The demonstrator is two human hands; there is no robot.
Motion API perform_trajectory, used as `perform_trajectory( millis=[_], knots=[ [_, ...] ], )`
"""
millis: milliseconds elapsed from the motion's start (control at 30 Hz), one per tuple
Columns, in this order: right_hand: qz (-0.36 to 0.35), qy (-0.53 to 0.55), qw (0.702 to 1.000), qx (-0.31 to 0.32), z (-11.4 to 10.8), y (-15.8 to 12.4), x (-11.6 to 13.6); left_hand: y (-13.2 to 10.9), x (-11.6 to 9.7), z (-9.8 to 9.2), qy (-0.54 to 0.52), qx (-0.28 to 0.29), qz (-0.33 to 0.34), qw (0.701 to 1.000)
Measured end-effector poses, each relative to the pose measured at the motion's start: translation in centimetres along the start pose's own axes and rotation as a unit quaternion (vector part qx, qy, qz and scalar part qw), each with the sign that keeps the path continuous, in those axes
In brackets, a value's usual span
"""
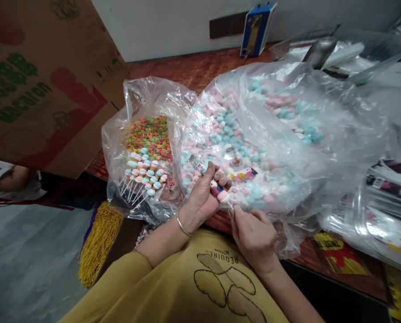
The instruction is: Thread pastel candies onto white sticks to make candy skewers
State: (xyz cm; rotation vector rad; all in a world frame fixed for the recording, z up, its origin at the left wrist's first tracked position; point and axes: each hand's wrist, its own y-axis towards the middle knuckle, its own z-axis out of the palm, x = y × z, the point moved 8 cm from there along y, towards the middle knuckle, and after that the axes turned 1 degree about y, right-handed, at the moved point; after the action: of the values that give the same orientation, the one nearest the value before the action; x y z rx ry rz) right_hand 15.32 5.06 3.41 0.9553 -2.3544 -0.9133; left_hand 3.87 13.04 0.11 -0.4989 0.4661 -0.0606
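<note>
My left hand (205, 193) is closed around a few pink, white and blue candies (218, 189) at the near edge of a big clear plastic bag (321, 148) full of the same pastel candies. Just below it, my right hand (252, 233) is pinched on a thin white stick (230, 206) that points up toward those candies. To the left, a smaller clear bag (119, 134) holds several finished candy skewers (143, 177) on white sticks and a heap of small multicoloured ring candies (148, 134).
A brown cardboard box (41, 85) with red and green print stands at the left. A blue and white box (257, 29) leans on the back wall. Clear wrappers and printed packets (382, 211) pile up at the right on the reddish wooden table (187, 67). Yellow tassels (97, 242) hang low left.
</note>
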Motion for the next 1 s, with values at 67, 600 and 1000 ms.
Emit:
perform_trajectory(
  millis=[67,600,1000],
  knots=[
    [0.021,0.015,1.000,-0.003,0.2,0.1,-0.1,-0.1,0.6,0.0,0.010,0.007,-0.008,1.000],
    [0.490,0.593,0.632,0.099,6.0,-2.8,-2.2,-0.1,1.4,0.4,0.066,0.095,-0.002,0.993],
    [0.242,0.218,0.944,0.044,2.1,-0.3,-2.6,0.5,0.2,-0.4,0.031,0.000,0.026,0.999]
  ],
)
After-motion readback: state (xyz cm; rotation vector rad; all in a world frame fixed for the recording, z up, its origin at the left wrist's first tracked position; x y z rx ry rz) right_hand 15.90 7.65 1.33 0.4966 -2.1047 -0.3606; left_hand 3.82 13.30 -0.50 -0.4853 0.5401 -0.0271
